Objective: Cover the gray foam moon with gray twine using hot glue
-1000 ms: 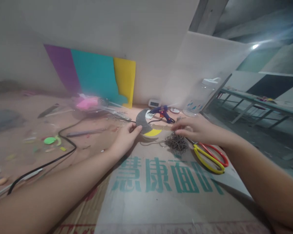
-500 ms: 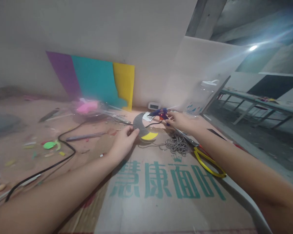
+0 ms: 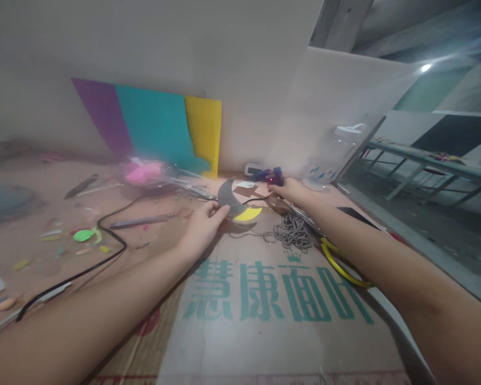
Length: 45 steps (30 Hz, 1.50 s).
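Pinching the lower left part of a gray crescent between thumb and fingers, the left hand is nearly closed, resting near the middle of the worktable. A yellow section fills the crescent's near right end. The right hand, farther off and to the right, has its fingers wrapped about the handle of a blue hot-glue gun, whose small red light glows; the nozzle points left, above a white paper scrap. Just beyond the gun is a small white digital clock. On the near side of the right hand lies a loose tangle of gray cord, one strand trailing left toward the crescent, and beside it on the right are yellow-handled scissors, partly hidden under the right forearm. Green characters are printed on the cardboard sheet nearest the person. A clear bottle stands at the far right, while a black cable curves across the left side past a bright green piece.
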### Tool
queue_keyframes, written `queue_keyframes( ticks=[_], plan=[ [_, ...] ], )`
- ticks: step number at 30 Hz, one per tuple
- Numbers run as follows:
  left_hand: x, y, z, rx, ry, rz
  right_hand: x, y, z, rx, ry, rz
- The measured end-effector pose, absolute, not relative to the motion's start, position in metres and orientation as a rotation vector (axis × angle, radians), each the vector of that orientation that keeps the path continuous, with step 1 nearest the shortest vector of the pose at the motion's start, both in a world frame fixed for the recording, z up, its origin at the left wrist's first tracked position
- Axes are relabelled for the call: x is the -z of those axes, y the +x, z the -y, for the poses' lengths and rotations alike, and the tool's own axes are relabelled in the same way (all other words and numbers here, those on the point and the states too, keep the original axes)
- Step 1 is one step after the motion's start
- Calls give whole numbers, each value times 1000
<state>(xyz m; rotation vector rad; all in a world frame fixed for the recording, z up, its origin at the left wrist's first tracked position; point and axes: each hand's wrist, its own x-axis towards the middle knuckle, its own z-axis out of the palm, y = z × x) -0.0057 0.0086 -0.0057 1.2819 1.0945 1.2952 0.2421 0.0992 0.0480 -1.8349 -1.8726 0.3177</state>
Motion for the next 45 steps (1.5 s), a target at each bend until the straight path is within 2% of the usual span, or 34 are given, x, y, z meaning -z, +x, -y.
queue_keyframes(
  ticks=[7,14,23,31,35,38,45],
  plan=[
    [8,-7,-10,-1280,1298,-1071,-60,234,-55,-513,-1720,1797],
    [14,-7,-14,-1282,1348,-1171,-46,232,5,-583,-1471,1663],
    [-4,-15,-2,-1130,1280,-1324,-46,216,-4,-631,-1383,1707],
    [-1,-4,2,-1221,1302,-1097,-39,232,13,-659,-1362,1746],
    [-2,-3,1,-1244,1210,-1083,-31,234,28,-530,-1593,1790],
    [-2,-3,0,-1243,1193,-1083,-27,235,35,-471,-1552,1855],
    [1,-3,-3,-1250,1213,-1087,-27,232,40,-687,-1393,2043]
  ],
)
